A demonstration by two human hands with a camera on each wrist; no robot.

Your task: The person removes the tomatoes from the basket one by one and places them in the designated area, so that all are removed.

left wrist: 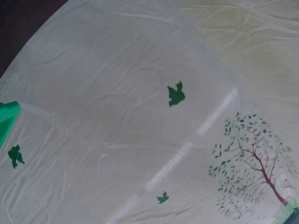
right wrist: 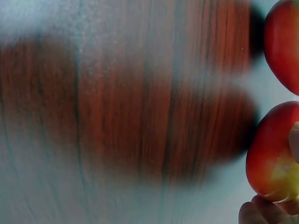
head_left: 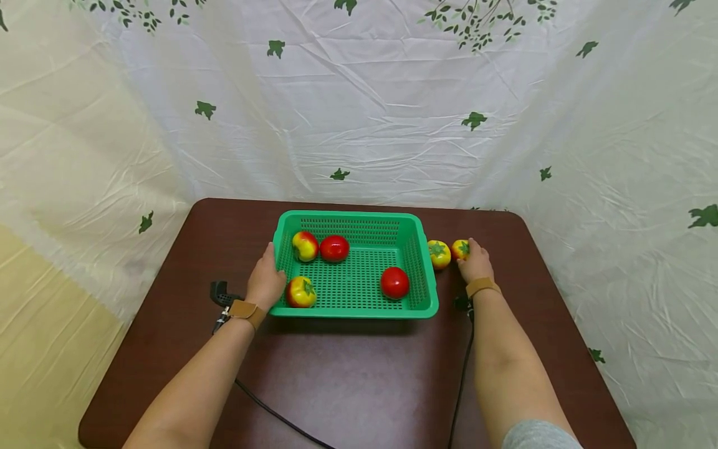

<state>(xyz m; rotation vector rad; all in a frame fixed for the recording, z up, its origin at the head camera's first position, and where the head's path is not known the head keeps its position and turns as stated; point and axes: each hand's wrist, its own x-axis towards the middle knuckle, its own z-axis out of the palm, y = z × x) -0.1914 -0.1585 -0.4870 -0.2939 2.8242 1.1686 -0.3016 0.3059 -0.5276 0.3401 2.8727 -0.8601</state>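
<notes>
A green plastic basket (head_left: 359, 313) sits on the table. At its left rim my left hand (head_left: 265, 280) holds on, its thumb over the edge; in the left wrist view only a green corner of the basket (left wrist: 7, 116) shows. Inside lie two red round fruits, one near the back (head_left: 334, 249) and one at the right (head_left: 395, 284), plus two red-and-yellow fruits at the left. Right of the basket, my right hand (head_left: 477, 262) grips a red-and-yellow fruit (right wrist: 271, 158) with a green leafy top, thumb and fingertips on opposite sides. A similar fruit (head_left: 440, 254) lies beside it, against the basket's outer side.
The dark brown table (head_left: 348, 374) has rounded corners. Behind and around it hangs a white cloth (head_left: 381, 156) with green leaf and branch prints. Black cables (head_left: 280, 419) run from both wrist straps toward the table's front.
</notes>
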